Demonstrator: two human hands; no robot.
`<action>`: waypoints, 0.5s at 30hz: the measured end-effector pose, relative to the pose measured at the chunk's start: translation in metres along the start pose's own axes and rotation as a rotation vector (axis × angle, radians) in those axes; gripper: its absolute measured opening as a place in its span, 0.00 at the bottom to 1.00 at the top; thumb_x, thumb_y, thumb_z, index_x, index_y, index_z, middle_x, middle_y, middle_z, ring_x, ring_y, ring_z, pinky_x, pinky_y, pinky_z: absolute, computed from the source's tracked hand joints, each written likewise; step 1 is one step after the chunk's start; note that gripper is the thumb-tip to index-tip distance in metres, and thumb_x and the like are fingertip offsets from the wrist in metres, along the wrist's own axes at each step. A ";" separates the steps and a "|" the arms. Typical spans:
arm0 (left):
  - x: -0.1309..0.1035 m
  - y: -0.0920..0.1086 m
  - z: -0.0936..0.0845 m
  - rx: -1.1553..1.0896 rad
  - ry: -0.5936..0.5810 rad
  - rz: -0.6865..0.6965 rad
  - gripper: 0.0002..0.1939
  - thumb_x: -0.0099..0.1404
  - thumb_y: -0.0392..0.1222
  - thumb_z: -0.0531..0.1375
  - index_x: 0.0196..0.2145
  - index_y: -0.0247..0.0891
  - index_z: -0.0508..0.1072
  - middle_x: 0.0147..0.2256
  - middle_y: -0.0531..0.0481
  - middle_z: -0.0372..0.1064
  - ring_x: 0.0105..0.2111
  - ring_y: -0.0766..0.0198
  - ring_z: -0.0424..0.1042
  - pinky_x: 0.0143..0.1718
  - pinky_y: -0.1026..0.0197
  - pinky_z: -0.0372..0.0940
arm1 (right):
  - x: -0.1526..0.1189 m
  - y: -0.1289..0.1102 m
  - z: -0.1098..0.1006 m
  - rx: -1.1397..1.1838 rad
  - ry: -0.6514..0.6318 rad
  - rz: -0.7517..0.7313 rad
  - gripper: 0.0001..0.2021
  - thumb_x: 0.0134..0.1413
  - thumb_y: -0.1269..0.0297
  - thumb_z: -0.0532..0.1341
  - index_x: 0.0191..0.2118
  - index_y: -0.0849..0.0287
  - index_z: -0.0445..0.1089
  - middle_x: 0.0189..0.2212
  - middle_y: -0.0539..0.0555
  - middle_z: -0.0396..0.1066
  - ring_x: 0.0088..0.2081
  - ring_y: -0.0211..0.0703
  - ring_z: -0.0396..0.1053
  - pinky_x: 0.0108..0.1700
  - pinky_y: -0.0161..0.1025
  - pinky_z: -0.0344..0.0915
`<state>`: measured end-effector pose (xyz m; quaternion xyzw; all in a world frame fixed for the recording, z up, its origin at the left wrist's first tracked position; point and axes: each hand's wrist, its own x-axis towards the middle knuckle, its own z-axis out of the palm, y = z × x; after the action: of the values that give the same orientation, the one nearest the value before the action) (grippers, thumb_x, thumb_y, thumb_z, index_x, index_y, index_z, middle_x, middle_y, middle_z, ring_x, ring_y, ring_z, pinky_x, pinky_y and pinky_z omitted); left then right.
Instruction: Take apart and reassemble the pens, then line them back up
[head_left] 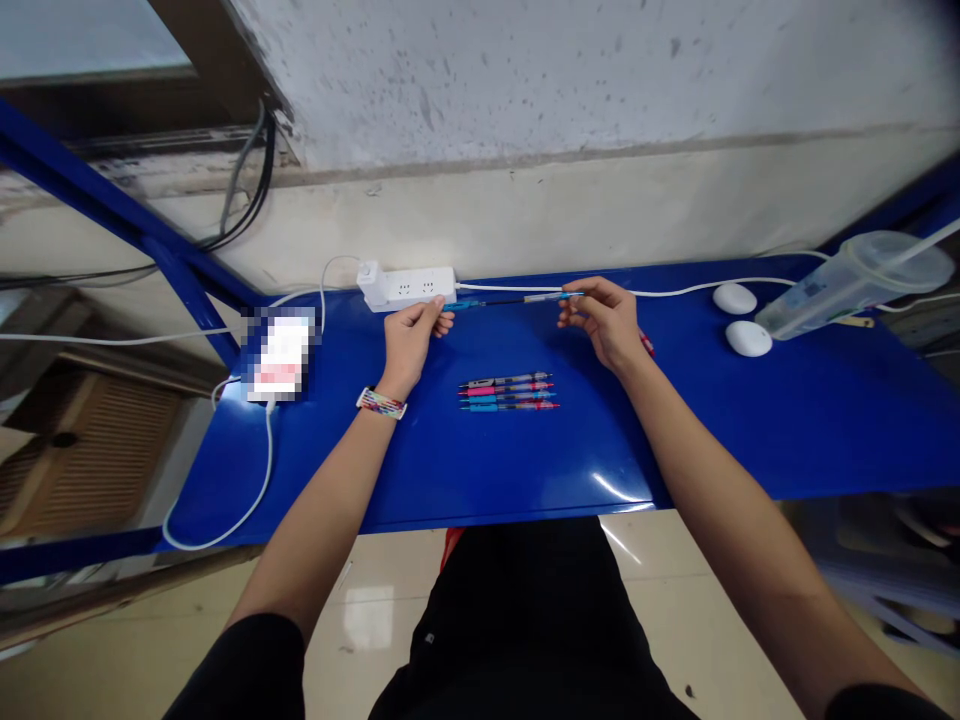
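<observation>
While left hand [409,342] pinches blue grip [463,305], right hand [609,325] pinches clear barrel [543,298], apparently around the dark refill [505,302].

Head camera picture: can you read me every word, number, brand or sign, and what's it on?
No text can be read here.
Phone-like screen: hidden by blurry squares.
Cloudy cup: its marks are too small and blurred to read.
Four pens lying together: any print is too small.
Pen parts in the left hand and right hand: any print is too small.
</observation>
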<state>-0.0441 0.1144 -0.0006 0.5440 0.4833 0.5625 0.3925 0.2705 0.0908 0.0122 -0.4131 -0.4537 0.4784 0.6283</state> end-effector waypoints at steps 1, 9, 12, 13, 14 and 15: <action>0.000 0.000 0.000 -0.003 0.006 -0.005 0.21 0.73 0.58 0.71 0.29 0.40 0.84 0.30 0.45 0.83 0.27 0.66 0.77 0.32 0.60 0.72 | 0.000 0.000 0.000 -0.008 0.001 0.002 0.09 0.48 0.62 0.76 0.39 0.53 0.85 0.30 0.50 0.80 0.29 0.41 0.76 0.35 0.42 0.80; -0.002 0.006 0.002 0.041 -0.019 -0.008 0.26 0.73 0.64 0.69 0.26 0.41 0.84 0.25 0.46 0.80 0.24 0.67 0.75 0.31 0.60 0.71 | -0.003 -0.002 0.002 -0.021 -0.033 0.014 0.09 0.50 0.60 0.78 0.38 0.52 0.86 0.32 0.51 0.82 0.29 0.41 0.76 0.36 0.43 0.79; -0.002 0.005 0.002 0.056 -0.032 -0.006 0.29 0.72 0.68 0.68 0.25 0.41 0.82 0.23 0.47 0.78 0.23 0.67 0.74 0.29 0.60 0.70 | -0.004 -0.003 0.003 -0.035 -0.047 0.009 0.09 0.51 0.59 0.78 0.39 0.52 0.87 0.32 0.52 0.82 0.30 0.42 0.76 0.37 0.44 0.79; -0.002 0.004 0.002 0.055 -0.035 -0.007 0.30 0.72 0.69 0.68 0.25 0.41 0.82 0.23 0.47 0.78 0.23 0.67 0.74 0.29 0.61 0.70 | -0.005 -0.003 0.003 -0.039 -0.054 0.007 0.09 0.52 0.59 0.78 0.39 0.52 0.87 0.33 0.52 0.83 0.30 0.42 0.76 0.37 0.45 0.79; -0.002 0.004 0.002 0.054 -0.039 -0.008 0.30 0.72 0.69 0.68 0.25 0.41 0.82 0.23 0.47 0.78 0.23 0.67 0.74 0.29 0.61 0.69 | -0.005 -0.003 0.003 -0.040 -0.061 0.006 0.09 0.52 0.59 0.78 0.39 0.52 0.87 0.33 0.52 0.83 0.30 0.42 0.76 0.37 0.45 0.79; -0.002 0.004 0.002 0.053 -0.044 -0.011 0.31 0.72 0.69 0.68 0.24 0.41 0.82 0.23 0.47 0.77 0.22 0.67 0.74 0.28 0.61 0.69 | -0.005 -0.003 0.003 -0.041 -0.067 0.005 0.08 0.53 0.59 0.78 0.40 0.52 0.87 0.33 0.52 0.83 0.30 0.42 0.76 0.37 0.45 0.79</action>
<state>-0.0414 0.1115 0.0025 0.5635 0.4924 0.5353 0.3916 0.2674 0.0855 0.0153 -0.4107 -0.4832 0.4840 0.6030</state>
